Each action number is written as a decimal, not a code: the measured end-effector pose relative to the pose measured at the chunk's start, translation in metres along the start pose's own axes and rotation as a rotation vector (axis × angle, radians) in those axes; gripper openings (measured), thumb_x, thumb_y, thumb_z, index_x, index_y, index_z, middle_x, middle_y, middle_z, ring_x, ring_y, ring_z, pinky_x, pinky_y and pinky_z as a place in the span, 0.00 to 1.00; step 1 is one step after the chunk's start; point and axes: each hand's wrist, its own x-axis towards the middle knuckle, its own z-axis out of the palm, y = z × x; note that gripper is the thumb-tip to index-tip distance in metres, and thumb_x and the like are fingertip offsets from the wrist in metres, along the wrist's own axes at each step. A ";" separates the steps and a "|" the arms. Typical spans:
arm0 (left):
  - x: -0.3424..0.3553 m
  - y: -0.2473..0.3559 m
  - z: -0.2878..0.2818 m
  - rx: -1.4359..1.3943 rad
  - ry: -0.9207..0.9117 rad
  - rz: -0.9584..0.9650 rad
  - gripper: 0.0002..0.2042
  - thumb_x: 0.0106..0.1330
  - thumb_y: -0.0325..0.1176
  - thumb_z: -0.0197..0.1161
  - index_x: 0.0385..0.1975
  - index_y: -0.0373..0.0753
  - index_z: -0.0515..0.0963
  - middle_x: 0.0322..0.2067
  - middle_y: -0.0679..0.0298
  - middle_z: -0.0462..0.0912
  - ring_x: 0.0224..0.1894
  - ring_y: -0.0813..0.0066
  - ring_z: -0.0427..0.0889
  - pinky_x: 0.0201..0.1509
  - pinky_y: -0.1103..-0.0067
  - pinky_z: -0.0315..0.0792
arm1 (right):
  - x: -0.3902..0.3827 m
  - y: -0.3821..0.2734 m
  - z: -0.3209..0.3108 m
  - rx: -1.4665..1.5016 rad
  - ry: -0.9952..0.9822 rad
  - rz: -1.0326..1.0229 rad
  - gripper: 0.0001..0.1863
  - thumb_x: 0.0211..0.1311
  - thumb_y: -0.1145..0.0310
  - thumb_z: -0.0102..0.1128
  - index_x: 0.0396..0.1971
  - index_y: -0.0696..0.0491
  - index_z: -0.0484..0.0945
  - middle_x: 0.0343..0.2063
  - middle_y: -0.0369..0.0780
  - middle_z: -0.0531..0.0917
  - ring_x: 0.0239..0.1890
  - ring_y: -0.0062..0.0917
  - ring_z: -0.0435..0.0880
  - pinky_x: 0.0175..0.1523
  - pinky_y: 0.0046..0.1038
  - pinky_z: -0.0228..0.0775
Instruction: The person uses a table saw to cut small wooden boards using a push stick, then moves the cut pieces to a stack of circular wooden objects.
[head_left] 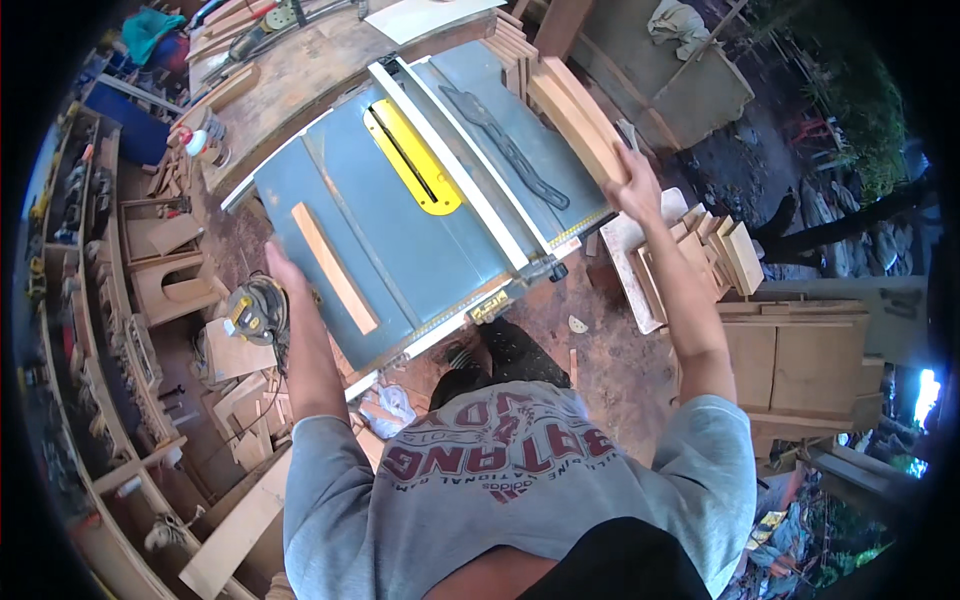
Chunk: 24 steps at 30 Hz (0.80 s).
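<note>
A table saw (365, 165) with a blue-grey top stands in front of me. It has a yellow throat plate (445, 195) and a pale rip fence (478, 200). My right hand (637, 187) is closed round the near end of a thick, slightly curved wooden piece (575, 118) at the saw's right edge. At the left edge of the saw, my left hand (287, 272) has its fingers stretched out and holds nothing that I can see. A narrow wooden strip (335, 270) lies on the saw top beside it. Right of the fence rests a long black slotted bar (510, 150).
A corded yellow-and-black power tool (258, 312) sits left of my forearm. Wooden pieces (735, 255) are stacked at the right, near a pale tray (622, 235). A workbench (290, 85) adjoins the saw's far side, bearing a bottle (195, 142). Shelving (110, 270) lines the left.
</note>
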 end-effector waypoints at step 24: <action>-0.558 -0.133 -0.167 0.280 0.593 0.040 0.20 0.78 0.46 0.52 0.56 0.39 0.80 0.47 0.60 0.86 0.53 0.70 0.80 0.60 0.71 0.72 | -0.022 0.072 0.107 -0.601 -0.052 -0.215 0.48 0.56 0.37 0.63 0.74 0.46 0.63 0.59 0.52 0.76 0.60 0.47 0.77 0.61 0.50 0.72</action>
